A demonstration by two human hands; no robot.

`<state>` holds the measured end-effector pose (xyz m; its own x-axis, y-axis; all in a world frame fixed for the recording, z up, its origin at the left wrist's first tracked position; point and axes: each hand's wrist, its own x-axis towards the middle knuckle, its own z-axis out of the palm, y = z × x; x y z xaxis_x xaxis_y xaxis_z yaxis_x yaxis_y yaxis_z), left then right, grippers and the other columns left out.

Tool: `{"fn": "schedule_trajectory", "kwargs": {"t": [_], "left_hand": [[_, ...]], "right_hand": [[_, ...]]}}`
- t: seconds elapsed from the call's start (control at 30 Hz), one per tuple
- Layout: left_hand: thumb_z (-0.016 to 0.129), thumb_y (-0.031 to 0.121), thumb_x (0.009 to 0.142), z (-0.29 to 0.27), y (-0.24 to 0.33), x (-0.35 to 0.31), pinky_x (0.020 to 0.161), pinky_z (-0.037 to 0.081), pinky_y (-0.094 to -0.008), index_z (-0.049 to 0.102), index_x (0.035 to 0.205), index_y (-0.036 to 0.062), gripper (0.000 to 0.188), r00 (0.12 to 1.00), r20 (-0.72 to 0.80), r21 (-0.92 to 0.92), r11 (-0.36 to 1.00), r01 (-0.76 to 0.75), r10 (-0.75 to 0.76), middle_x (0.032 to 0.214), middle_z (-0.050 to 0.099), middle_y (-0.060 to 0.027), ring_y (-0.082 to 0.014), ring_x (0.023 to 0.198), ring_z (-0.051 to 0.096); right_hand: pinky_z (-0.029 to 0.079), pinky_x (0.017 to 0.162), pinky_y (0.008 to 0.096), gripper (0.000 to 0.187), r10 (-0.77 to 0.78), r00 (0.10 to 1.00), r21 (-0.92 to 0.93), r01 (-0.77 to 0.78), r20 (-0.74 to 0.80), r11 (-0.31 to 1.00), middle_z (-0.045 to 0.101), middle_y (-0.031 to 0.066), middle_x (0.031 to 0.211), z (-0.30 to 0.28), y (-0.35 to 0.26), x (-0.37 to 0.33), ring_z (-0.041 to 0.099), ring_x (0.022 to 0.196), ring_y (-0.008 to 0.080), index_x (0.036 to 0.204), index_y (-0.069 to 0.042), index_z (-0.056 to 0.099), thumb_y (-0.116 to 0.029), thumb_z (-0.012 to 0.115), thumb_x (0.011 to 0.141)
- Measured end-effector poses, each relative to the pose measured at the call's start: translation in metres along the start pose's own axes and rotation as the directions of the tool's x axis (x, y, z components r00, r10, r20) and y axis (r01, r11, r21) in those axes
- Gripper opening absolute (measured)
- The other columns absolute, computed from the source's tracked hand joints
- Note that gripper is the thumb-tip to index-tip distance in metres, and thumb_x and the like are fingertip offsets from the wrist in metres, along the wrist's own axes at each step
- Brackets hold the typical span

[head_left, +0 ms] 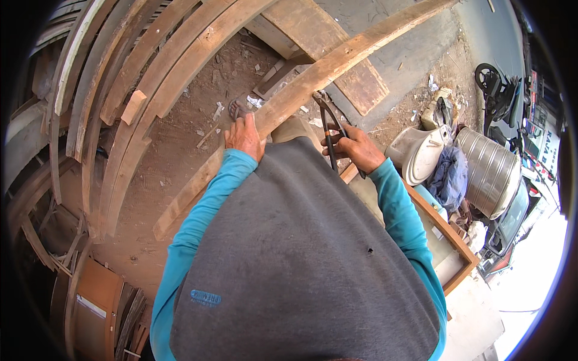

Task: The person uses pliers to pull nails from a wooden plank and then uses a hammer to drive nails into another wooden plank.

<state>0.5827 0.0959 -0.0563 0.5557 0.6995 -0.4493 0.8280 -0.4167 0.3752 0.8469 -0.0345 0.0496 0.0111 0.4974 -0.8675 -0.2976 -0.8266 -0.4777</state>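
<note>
A long wooden plank (325, 72) crosses in front of me at a slant, from the lower left up to the far right. My left hand (244, 138) is closed over it close to my body, knuckles up; the thumb is mostly hidden. In my right hand (356, 149) is a pair of pincers (328, 123) with dark handles, gripped by the handles. Their jaws touch the near edge of the plank, or lie right beside it; whether they bite on a nail is too small to tell. Beneath the plank rests a wide wooden board (364, 90).
Long timber pieces (171, 66) lean stacked on the left. To the right are a metal drum (490, 171), a whitish container (415, 156), a blue cloth bundle (448, 177) and a wooden frame (445, 225). Scraps litter the dirt floor (186, 114). A motorcycle (500, 90) stands farther off.
</note>
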Motion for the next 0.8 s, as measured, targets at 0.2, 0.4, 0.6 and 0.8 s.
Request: {"fn": "schedule_trajectory", "kwargs": {"t": [0.2, 0.4, 0.6, 0.8], "left_hand": [[0.085, 0.019, 0.075, -0.004, -0.012, -0.005, 0.094, 0.042, -0.0518, 0.042, 0.136, 0.0076, 0.075, 0.999, -0.038, 0.044, 0.999, -0.018, 0.019, 0.117, 0.057, -0.0180, -0.0388, 0.114, 0.056], [0.084, 0.019, 0.076, -0.006, -0.008, -0.004, 0.096, 0.042, -0.0545, 0.041, 0.136, 0.0076, 0.075, 0.994, 0.105, 0.053, 0.998, -0.022, 0.016, 0.120, 0.056, -0.0191, -0.0407, 0.116, 0.056], [0.083, 0.019, 0.076, -0.004, -0.028, 0.021, 0.095, 0.047, -0.0539, 0.043, 0.129, 0.0067, 0.067, 0.977, 0.209, -0.099, 0.995, -0.011, 0.032, 0.118, 0.062, -0.0243, -0.0432, 0.114, 0.060], [0.079, 0.021, 0.080, -0.025, -0.026, 0.032, 0.099, 0.050, -0.0500, 0.042, 0.132, 0.0035, 0.066, 0.919, 0.394, -0.186, 0.978, 0.090, -0.010, 0.124, 0.064, -0.0268, -0.0446, 0.117, 0.061]], "right_hand": [[0.061, 0.089, 0.0413, 0.046, 0.098, 0.988, 0.103, -0.111, 0.122, 0.988, 0.066, 0.0205, 0.111, -0.012, -0.009, 0.020, 0.072, 0.100, 0.0316, 0.135, 0.007, 0.047, -0.011, 0.051, 0.094], [0.043, 0.051, 0.0289, 0.038, 0.159, 0.987, 0.450, -0.155, 0.028, 0.880, 0.051, 0.0052, 0.084, 0.035, 0.006, 0.008, 0.041, 0.061, 0.0111, 0.136, -0.003, 0.048, -0.014, 0.049, 0.100], [0.043, 0.052, 0.0270, 0.040, -0.065, 0.937, 0.286, 0.171, -0.344, 0.943, 0.052, 0.0029, 0.085, 0.120, 0.051, 0.045, 0.047, 0.060, 0.0106, 0.140, -0.008, 0.047, -0.021, 0.047, 0.102], [0.044, 0.053, 0.0288, 0.021, -0.111, 0.960, 0.259, 0.179, -0.258, 0.949, 0.051, 0.0016, 0.076, 0.076, 0.034, 0.030, 0.050, 0.063, 0.0105, 0.107, -0.003, 0.053, -0.022, 0.055, 0.097]]}}
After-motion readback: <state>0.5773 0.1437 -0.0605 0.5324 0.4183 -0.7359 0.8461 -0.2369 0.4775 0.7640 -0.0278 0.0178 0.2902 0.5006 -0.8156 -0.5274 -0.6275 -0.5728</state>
